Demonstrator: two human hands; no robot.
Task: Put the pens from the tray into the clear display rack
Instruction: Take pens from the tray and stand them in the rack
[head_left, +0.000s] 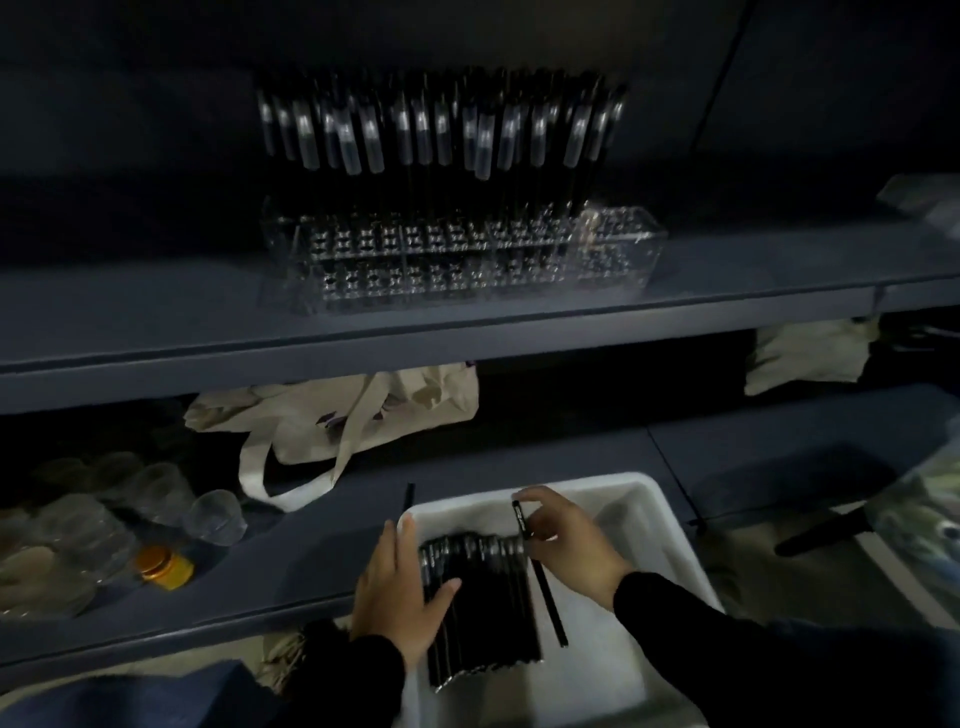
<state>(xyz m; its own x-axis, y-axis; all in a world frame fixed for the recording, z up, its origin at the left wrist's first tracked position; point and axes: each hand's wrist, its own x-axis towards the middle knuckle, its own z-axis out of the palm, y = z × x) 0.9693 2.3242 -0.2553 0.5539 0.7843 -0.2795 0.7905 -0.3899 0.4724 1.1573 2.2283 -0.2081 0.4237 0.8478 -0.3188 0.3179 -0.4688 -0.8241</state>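
We see both hands down in the white tray (644, 506) on the lower shelf. The left hand (400, 587) lies along the left side of the bundle of black pens (480, 608), fingers straight and together reaching toward the tray's rim, thumb spread across the pens — pressing rather than gripping. The right hand (569, 545) arches over the bundle's right side, wrist low, fingers curled and pinching one pen (537, 564) near its cap; that pen angles away from the rest. Both forearms wear dark sleeves. On the upper shelf (156, 322) stands the clear rack (457, 260), its back rows already holding upright pens — its front holes look bare.
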